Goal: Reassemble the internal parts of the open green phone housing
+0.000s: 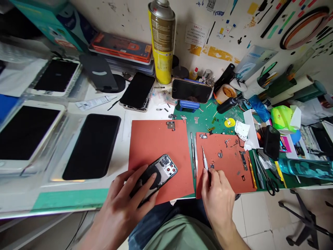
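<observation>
The left hand (125,198) lies over an opened phone (166,170) at the lower centre of the frame, fingers spread across its back and thumb along the near edge, gripping it at a tilt above the left red mat (148,139). The phone's camera end, with two reddish lens openings, points to the upper right. Right of centre, the right hand (218,189) pinches the near end of a silver pointed tool (204,158) between thumb and fingertips, its fine tip directed up the frame over the right red mat (213,146); the other fingers are curled. Small loose parts are scattered across that mat, among them a dark narrow board (244,160) towards its right side. A slim metal pry tool (193,152) lies in the gap between the mats, and a small metal piece (170,125) rests near the top of the left one. A gold screwdriver (252,173) and black-handled scissors (272,185) lie at the lower right. A large dark-screened phone (92,146) lies left of centre, and a yellow spray can (162,45) stands upright at the upper centre.
</observation>
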`<state>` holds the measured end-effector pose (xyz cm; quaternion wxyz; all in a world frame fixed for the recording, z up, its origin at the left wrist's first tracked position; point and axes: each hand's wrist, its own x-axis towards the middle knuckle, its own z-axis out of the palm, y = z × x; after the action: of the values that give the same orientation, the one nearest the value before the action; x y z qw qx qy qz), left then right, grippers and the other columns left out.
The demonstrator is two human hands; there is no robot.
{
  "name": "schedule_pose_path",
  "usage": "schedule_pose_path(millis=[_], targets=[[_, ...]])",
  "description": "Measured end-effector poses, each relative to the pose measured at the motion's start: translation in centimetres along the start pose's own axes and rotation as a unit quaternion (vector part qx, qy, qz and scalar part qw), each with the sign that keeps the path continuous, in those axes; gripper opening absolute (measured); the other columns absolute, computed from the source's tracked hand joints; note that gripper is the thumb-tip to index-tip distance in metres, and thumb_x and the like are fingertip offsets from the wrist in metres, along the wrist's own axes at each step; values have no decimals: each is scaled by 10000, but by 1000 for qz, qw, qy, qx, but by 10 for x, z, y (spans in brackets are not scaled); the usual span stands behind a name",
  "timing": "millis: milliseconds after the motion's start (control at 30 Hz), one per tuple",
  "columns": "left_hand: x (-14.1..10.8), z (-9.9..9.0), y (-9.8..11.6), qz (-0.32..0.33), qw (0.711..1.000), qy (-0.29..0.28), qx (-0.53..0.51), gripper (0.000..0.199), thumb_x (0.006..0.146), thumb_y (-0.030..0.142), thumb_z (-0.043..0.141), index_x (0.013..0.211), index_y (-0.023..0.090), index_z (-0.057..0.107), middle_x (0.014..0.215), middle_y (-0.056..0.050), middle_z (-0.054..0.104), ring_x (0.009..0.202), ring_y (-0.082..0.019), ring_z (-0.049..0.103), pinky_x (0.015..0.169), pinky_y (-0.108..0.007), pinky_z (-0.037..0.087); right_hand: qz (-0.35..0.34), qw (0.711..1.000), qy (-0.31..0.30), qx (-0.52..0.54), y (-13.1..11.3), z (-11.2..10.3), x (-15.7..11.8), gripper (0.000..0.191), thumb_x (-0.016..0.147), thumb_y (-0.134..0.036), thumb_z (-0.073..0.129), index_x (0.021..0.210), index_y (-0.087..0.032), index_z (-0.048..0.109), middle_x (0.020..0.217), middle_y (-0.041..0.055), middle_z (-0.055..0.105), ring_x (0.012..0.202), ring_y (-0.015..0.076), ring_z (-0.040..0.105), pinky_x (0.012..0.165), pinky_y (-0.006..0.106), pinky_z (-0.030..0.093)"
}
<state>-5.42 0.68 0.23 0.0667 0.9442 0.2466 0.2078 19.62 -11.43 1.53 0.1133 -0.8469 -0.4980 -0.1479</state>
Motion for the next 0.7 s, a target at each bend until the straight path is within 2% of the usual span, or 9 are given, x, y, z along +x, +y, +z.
schedule_pose_path(millis=[133, 233, 300, 400, 500, 600, 700], targets=[[8, -6, 6, 11, 1000, 5, 10, 330, 863, 60, 853, 1113, 256, 766, 1307, -105, 755, 1292, -414, 682, 976, -611, 633, -23, 999, 14, 40, 6, -12, -1, 231, 1136, -292, 584, 1044, -140, 732, 821, 60, 731, 729, 203, 698, 693, 317, 519], [16, -12, 11, -11, 999, 36, 3, 284, 903, 67, 812, 1146, 201, 752, 1224, -125, 771, 1212, -377, 710, 955, -574, 652, 11, 981, 18, 194, 6, -30, 1, 163, 1090, -301, 683, 1084, -158, 762, 865, 54, 794, 690, 169, 735, 678, 279, 572], [21, -16, 12, -39, 998, 40, -12, 281, 939, 93, 783, 1207, 160, 734, 1225, -154, 767, 1177, -351, 717, 966, -554, 668, 82, 943, 17, 321, 1, -41, 4, 119, 1013, -297, 794, 1041, -181, 798, 845, 42, 790, 637, 153, 715, 580, 256, 564], [23, -20, 14, -67, 997, 20, -27, 288, 975, 123, 748, 1262, 133, 724, 1277, -183, 755, 1188, -350, 708, 990, -559, 676, 182, 860, 42, 475, -9, -46, 12, 108, 890, -246, 911, 937, -200, 825, 807, 24, 741, 599, 138, 657, 500, 251, 539], [24, -20, 16, -87, 996, 8, -32, 281, 987, 144, 735, 1266, 110, 735, 1310, -204, 748, 1187, -366, 701, 987, -575, 679, 192, 785, 77, 583, -19, -40, 21, 140, 835, -197, 940, 906, -204, 820, 794, 18, 722, 642, 148, 667, 488, 249, 551], [25, -20, 17, -89, 995, 15, -37, 243, 999, 149, 725, 1239, 114, 744, 1289, -194, 761, 1165, -354, 717, 984, -569, 682, 182, 751, 91, 628, -29, -28, 26, 116, 877, -169, 897, 930, -201, 798, 906, 58, 785, 770, 191, 751, 521, 267, 611], [28, -23, 16, -63, 997, 13, -40, 174, 995, 124, 726, 1153, 188, 759, 1254, -111, 788, 1166, -344, 733, 981, -566, 678, 203, 722, 74, 658, -41, -19, 28, 42, 1008, -200, 767, 1003, -203, 725, 989, 82, 832, 805, 213, 810, 594, 323, 677]])
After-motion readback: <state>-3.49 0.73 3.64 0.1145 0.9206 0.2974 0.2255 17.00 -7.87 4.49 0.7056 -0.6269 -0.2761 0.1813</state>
